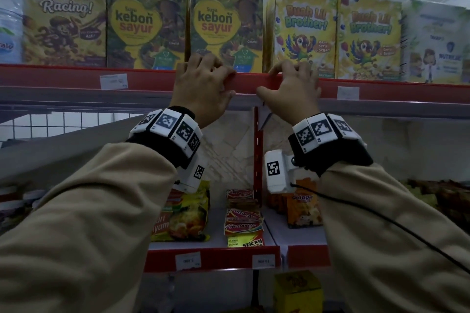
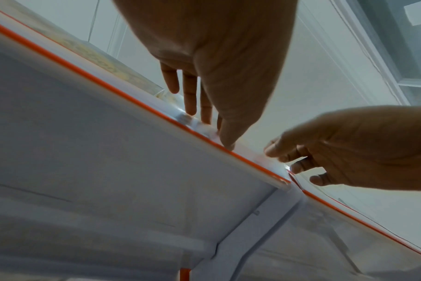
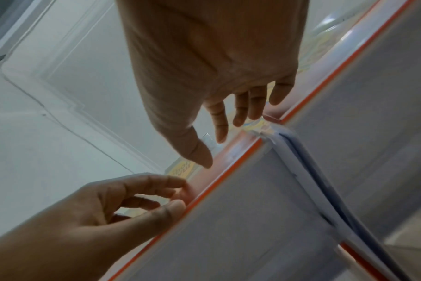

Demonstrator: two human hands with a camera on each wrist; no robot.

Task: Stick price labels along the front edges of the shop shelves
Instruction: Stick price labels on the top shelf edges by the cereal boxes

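My left hand (image 1: 202, 89) and right hand (image 1: 292, 91) rest loosely curled fingers on the red shelf edge (image 1: 246, 85), pinching nothing I can see

You had six cereal boxes (image 1: 226, 28) above your hands, four price labels (image 1: 113, 81) visible, and one water bottle (image 1: 10, 12).
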